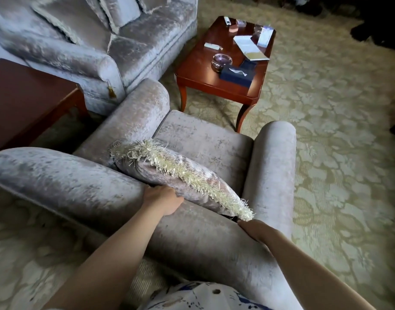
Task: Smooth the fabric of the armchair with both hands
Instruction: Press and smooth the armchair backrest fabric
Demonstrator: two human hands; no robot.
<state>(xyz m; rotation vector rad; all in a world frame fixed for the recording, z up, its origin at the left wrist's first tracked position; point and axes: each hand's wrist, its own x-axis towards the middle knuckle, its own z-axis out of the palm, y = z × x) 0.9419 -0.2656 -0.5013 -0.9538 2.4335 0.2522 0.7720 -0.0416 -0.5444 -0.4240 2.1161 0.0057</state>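
Note:
A grey velvet armchair (205, 139) fills the middle of the view, seen from behind its backrest (84, 189). A matching cushion with a cream fringe (174, 173) leans against the inner side of the backrest. My left hand (163, 199) rests on the top of the backrest, its fingers curled over the edge behind the cushion. My right hand (257, 229) lies on the backrest near the right armrest (272, 166), fingertips touching the cushion's fringed corner. Whether either hand grips the cushion is hidden.
A wooden coffee table (203, 72) stands just beyond the seat with papers, a glass ashtray (221, 60) and a dark tissue box (236, 73). A grey sofa (98, 41) sits at the back left, a dark wooden table (29, 97) at the left. Patterned carpet (337, 130) covers the floor.

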